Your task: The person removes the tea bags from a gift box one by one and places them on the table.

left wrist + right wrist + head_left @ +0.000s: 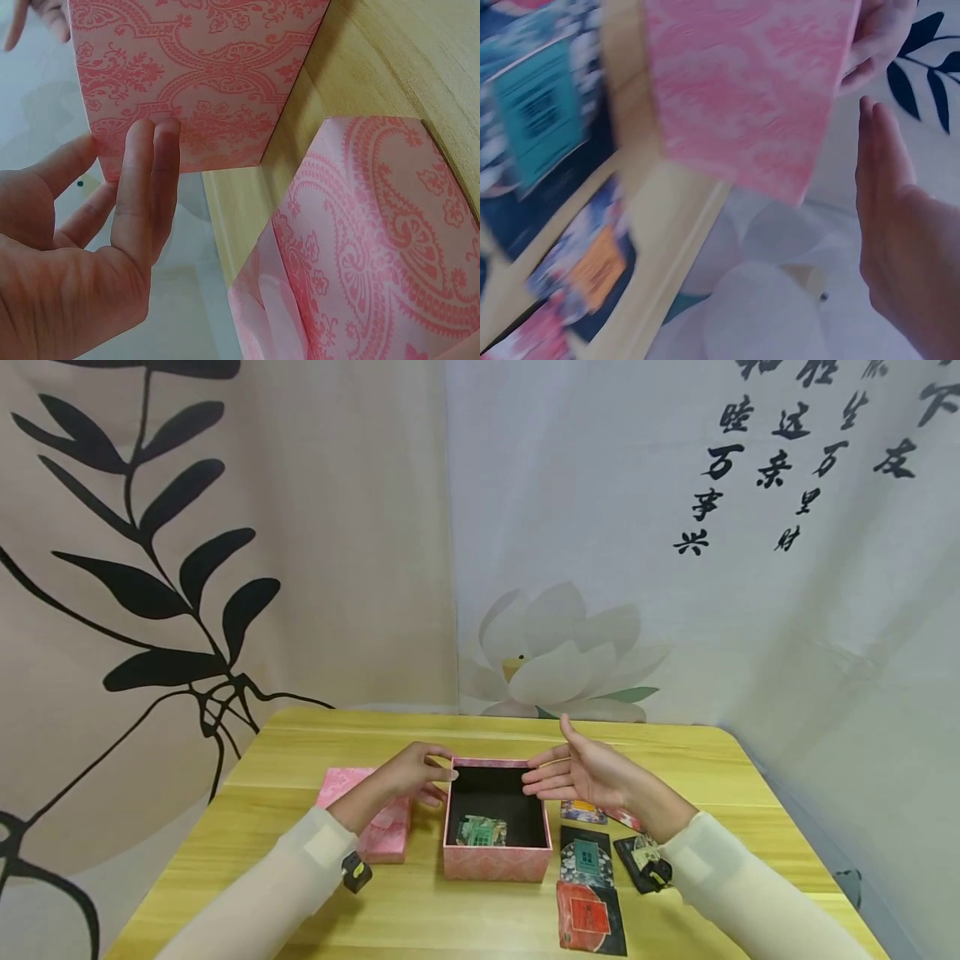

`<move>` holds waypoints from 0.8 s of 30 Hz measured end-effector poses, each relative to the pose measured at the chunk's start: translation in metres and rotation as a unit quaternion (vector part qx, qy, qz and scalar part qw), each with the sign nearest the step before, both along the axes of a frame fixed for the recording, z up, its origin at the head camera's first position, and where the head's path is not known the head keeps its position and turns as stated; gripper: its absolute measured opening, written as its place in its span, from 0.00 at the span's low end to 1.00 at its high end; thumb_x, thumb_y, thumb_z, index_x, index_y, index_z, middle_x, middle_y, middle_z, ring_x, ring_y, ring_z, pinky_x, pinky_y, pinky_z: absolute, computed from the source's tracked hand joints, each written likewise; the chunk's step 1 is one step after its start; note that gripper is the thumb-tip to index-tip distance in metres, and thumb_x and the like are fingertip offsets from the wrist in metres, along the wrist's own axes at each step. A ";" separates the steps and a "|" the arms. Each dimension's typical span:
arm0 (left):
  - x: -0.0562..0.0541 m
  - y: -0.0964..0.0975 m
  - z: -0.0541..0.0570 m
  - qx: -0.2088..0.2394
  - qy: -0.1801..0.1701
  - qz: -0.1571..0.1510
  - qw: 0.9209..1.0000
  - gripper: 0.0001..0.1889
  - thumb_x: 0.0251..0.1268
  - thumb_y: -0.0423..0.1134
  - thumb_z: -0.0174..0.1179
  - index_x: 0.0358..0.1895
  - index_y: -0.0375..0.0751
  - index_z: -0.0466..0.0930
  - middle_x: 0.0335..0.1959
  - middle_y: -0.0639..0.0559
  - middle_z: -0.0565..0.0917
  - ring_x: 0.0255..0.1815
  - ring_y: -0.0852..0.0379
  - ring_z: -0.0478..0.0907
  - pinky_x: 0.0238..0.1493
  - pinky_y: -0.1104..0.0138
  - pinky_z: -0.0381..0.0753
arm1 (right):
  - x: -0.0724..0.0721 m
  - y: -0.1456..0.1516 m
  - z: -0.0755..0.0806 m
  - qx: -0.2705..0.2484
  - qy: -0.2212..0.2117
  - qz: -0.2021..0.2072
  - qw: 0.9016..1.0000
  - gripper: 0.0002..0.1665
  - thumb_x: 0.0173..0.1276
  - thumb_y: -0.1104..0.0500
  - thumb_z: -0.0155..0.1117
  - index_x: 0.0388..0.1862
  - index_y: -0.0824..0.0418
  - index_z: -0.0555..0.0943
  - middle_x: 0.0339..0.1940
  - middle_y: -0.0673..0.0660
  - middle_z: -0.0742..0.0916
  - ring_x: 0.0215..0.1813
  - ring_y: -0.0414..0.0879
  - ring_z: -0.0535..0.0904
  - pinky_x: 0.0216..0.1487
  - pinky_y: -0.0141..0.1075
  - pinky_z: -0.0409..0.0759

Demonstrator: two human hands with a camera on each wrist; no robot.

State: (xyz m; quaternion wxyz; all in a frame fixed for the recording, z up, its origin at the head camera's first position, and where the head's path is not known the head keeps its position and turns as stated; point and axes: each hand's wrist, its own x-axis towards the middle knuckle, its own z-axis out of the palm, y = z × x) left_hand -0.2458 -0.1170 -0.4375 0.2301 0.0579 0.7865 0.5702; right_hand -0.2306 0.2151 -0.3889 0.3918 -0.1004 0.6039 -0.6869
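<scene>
A pink patterned open box [495, 865] with a black inside stands mid-table, holding a green-labelled packet [482, 832]. My left hand [408, 772] holds its far left corner: the thumb lies over the rim, while the other fingers rest against the outer walls, two of them on the patterned side [217, 97]. Beyond the box's far right corner is my right hand [588, 772], fingers straight and thumb raised, holding nothing. In the right wrist view its fingertips appear apart from the box [750, 90]. The pink lid [386, 842], with a bow, lies left of the box, partly under my left forearm.
Right of the box lie flat packets: a dark one with a teal label [587, 857], a red one [590, 917], and one with an orange label [583, 812]. Others lie partly hidden by my right wrist. A printed curtain [360, 568] hangs behind the wooden table [675, 918].
</scene>
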 end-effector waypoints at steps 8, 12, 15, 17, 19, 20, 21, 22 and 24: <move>-0.001 0.001 -0.002 0.010 -0.001 -0.002 1.000 0.22 0.73 0.34 0.65 0.67 0.32 0.75 0.54 0.32 0.81 0.32 0.47 0.88 0.37 0.51 0.91 | -0.006 -0.038 -0.002 0.044 0.002 0.018 0.999 0.62 0.75 0.21 0.25 0.71 0.77 0.67 0.62 0.72 0.83 0.64 0.63 0.81 0.64 0.47 0.82; -0.001 0.001 -0.003 0.013 0.000 -0.001 1.000 0.23 0.73 0.34 0.65 0.67 0.31 0.74 0.55 0.32 0.81 0.33 0.47 0.89 0.36 0.53 0.91 | -0.008 -0.047 -0.009 0.064 0.000 0.018 0.998 0.62 0.75 0.21 0.25 0.67 0.77 0.71 0.60 0.71 0.84 0.63 0.65 0.82 0.63 0.49 0.83; 0.000 0.001 -0.004 0.013 0.002 0.000 1.000 0.23 0.73 0.33 0.64 0.67 0.31 0.73 0.55 0.32 0.81 0.33 0.46 0.89 0.36 0.52 0.91 | -0.010 -0.052 -0.013 0.077 0.004 0.017 0.997 0.61 0.76 0.22 0.25 0.65 0.78 0.72 0.59 0.72 0.85 0.63 0.66 0.82 0.63 0.50 0.83; 0.000 0.001 -0.004 0.014 0.001 0.002 1.000 0.23 0.73 0.33 0.64 0.68 0.31 0.73 0.55 0.32 0.80 0.33 0.46 0.89 0.38 0.50 0.91 | -0.010 -0.055 -0.015 0.087 0.009 0.016 0.996 0.61 0.77 0.22 0.25 0.64 0.78 0.74 0.58 0.72 0.85 0.62 0.66 0.83 0.62 0.50 0.83; 0.000 0.002 -0.004 0.013 0.001 0.001 1.000 0.23 0.73 0.33 0.64 0.68 0.31 0.73 0.54 0.32 0.80 0.33 0.46 0.89 0.39 0.49 0.91 | -0.011 -0.058 -0.016 0.099 0.013 0.017 0.995 0.61 0.77 0.23 0.25 0.63 0.78 0.74 0.57 0.71 0.86 0.61 0.65 0.83 0.62 0.50 0.84; 0.000 0.002 -0.004 0.013 -0.001 0.002 1.000 0.23 0.73 0.33 0.64 0.68 0.31 0.73 0.54 0.32 0.81 0.33 0.46 0.89 0.39 0.49 0.91 | -0.011 -0.059 -0.017 0.105 0.015 0.017 0.994 0.60 0.77 0.23 0.26 0.63 0.78 0.75 0.57 0.71 0.86 0.61 0.65 0.83 0.62 0.50 0.84; 0.000 0.002 -0.004 0.013 -0.001 0.002 1.000 0.23 0.73 0.34 0.64 0.67 0.31 0.73 0.54 0.32 0.81 0.33 0.46 0.89 0.39 0.49 0.91 | -0.011 -0.061 -0.017 0.110 0.019 0.018 0.994 0.60 0.77 0.23 0.26 0.62 0.78 0.75 0.56 0.71 0.86 0.60 0.65 0.83 0.62 0.50 0.84; 0.000 0.002 -0.004 0.013 -0.001 0.002 1.000 0.23 0.73 0.34 0.64 0.67 0.32 0.74 0.54 0.32 0.81 0.32 0.46 0.89 0.38 0.50 0.91 | -0.011 -0.063 -0.017 0.115 0.021 0.019 0.993 0.60 0.78 0.23 0.26 0.62 0.78 0.76 0.56 0.72 0.86 0.60 0.66 0.83 0.62 0.51 0.84; -0.001 0.002 -0.004 0.013 0.000 0.000 1.000 0.23 0.73 0.34 0.64 0.68 0.31 0.73 0.55 0.32 0.81 0.32 0.46 0.88 0.37 0.51 0.91 | -0.013 -0.066 -0.017 0.123 0.028 0.021 0.992 0.59 0.78 0.24 0.27 0.61 0.77 0.77 0.57 0.74 0.85 0.60 0.66 0.84 0.62 0.51 0.84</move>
